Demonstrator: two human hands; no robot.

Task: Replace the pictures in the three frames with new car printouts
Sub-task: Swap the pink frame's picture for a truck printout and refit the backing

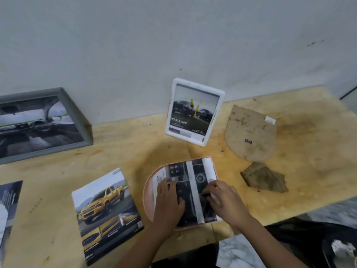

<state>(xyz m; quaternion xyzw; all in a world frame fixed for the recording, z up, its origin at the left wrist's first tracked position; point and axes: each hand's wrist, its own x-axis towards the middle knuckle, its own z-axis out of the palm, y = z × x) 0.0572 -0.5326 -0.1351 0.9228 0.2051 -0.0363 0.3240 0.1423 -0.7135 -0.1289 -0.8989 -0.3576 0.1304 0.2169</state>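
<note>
A pink arch-shaped frame (pixel 147 192) lies flat on the wooden table (pixel 135 144) near its front edge. A car-interior printout (pixel 193 171) lies on top of it. My left hand (pixel 169 200) presses on the left part of the printout with curled fingers. My right hand (pixel 222 198) rests on the right part, fingertips down on the paper. A white frame (pixel 195 111) with a dark-car picture leans on the wall behind. A grey frame (pixel 42 122) with an interior picture leans at the far left.
A brochure with a yellow pickup (pixel 106 211) lies left of my hands, and another dark sheet (pixel 9 206) at the left edge. An arch-shaped cardboard backing (pixel 251 132) and a brown folded piece (pixel 264 176) lie at the right. Marble-patterned floor (pixel 237 252) shows below the table edge.
</note>
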